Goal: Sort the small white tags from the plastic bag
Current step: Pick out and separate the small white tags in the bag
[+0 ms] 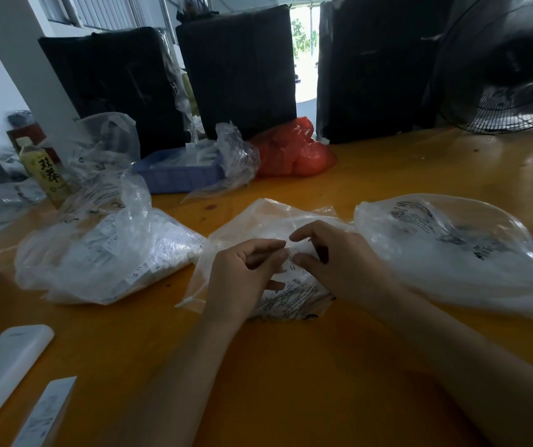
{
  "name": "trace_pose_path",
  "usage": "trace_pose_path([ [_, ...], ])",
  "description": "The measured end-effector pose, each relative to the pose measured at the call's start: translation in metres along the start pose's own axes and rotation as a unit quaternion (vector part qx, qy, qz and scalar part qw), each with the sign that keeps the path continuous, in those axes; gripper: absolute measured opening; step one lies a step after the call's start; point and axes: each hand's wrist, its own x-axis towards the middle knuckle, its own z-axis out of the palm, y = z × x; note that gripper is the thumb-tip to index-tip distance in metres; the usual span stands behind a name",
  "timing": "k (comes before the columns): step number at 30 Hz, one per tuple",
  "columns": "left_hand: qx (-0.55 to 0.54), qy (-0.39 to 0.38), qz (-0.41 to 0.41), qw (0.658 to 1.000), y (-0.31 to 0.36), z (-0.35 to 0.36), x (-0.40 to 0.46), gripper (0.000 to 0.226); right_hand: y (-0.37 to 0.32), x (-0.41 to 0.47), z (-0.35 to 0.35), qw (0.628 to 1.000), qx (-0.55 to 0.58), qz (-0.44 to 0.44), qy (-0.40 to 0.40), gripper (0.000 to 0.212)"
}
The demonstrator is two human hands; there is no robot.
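1. Fingers (271,250) of a person's left hand (242,272) and right hand (336,256) curl toward each other in the head view and pinch a small white tag (292,253) between their tips, over a flat clear plastic bag (258,221) on an orange table (291,366).
2. Printed text shows through that bag just beneath the hands.
3. Left of it lies a fuller clear bag of white tags (110,256); right of it, a bulging printed bag (452,250).
4. Farther back stand a blue tray (178,179), a crumpled clear bag (236,156) touching it, a red bag (294,150), and a yellow-labelled bottle (45,172) at left.
5. Three black-wrapped bales (239,72) line the far edge, with a black fan (503,62) at right.
6. Two white oblong items (3,366) lie at the near left corner; what they are cannot be told.
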Motion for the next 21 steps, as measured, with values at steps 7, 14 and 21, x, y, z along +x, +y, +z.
trace_pose_path([
  [7,0.027,0.012,-0.008,1.000,-0.0013,-0.0016,0.0015,0.008,0.0037,0.0032,0.0003,1.000,0.001,0.014,0.009,0.026],
  [14,-0.013,-0.054,-0.029,0.998,0.0031,-0.0024,-0.0016,0.033,-0.0003,0.0025,-0.0003,0.999,0.024,0.014,0.028,0.029],
  [21,-0.059,-0.046,-0.058,0.996,0.0027,-0.0022,-0.0004,0.025,-0.0006,0.0010,0.0012,0.996,0.054,0.033,0.065,0.019],
])
